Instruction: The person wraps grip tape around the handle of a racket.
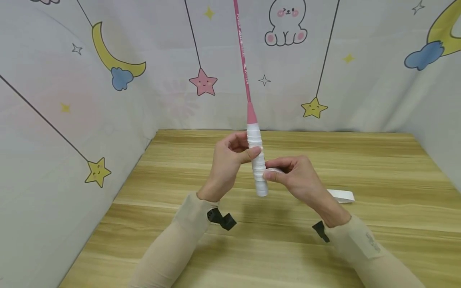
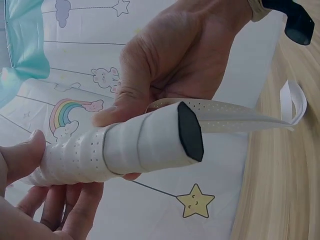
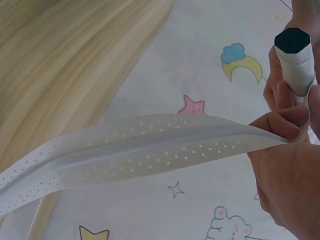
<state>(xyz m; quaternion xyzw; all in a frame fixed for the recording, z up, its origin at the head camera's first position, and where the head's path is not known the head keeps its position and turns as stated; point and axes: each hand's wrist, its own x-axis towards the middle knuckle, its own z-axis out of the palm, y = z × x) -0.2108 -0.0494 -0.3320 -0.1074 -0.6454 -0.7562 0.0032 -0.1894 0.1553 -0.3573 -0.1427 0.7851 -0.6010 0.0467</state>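
A badminton racket with a pink shaft point(image 1: 242, 52) stands nearly upright in the head view, its top beyond the frame. My left hand point(image 1: 225, 164) grips the upper white handle point(image 1: 261, 189), thumb across the front and fingers behind. Lower down, my right hand point(image 1: 306, 184) pinches perforated white grip tape point(image 3: 135, 150) right against the handle. Overlapping turns of the tape cover the handle's upper and middle part. Smooth white covering shows near the butt, whose dark flat end point(image 2: 191, 132) faces the left wrist camera. From the right fingers, the loose tape trails away with a ridge along its middle.
The loose end of the tape point(image 1: 342, 196) reaches the wood-grain table point(image 1: 389, 168) right of the right wrist. A white curtain point(image 1: 162, 52) printed with stars and moons rises behind and beside the table. Dark camera mounts point(image 1: 221, 219) sit on both wrists.
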